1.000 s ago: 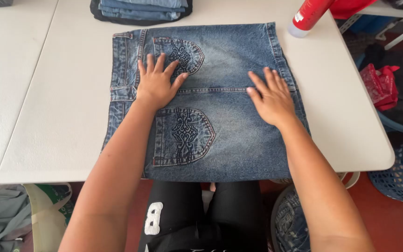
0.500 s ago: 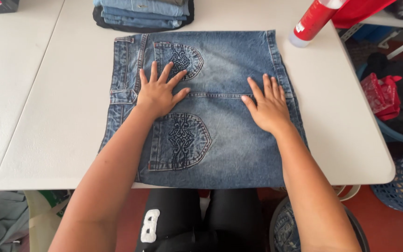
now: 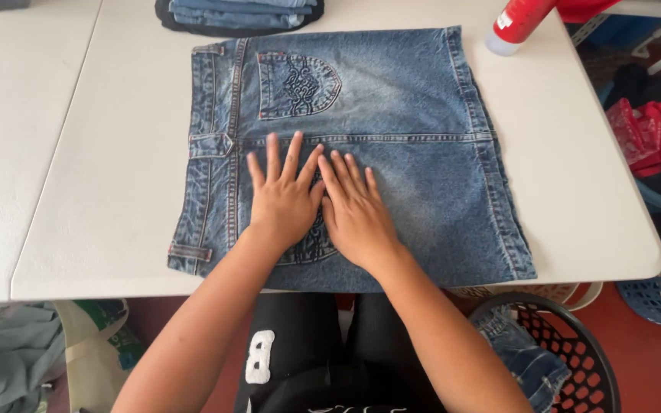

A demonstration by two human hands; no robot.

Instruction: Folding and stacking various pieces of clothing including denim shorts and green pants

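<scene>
Right now both hands, the left hand (image 3: pixel 283 200) and right hand (image 3: pixel 355 213), lie flat with fingers spread, side by side and gripping nothing, on the folded denim skirt (image 3: pixel 422 138) spread across the white worktop (image 3: pixel 116 153).

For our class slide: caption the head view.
Both hands, left hand and right hand, press flat on folded jeans.

Red plastic bottle (image 3: pixel 520 21), upper right of frame, lying tilted on the white table's (image 3: pixel 109 191) far edge, its pale base end pointing lower left; small white label patch on its red side. Crumpled red bag (image 3: pixel 638 134) at right edge, off the table. No signs or screens in view
</scene>
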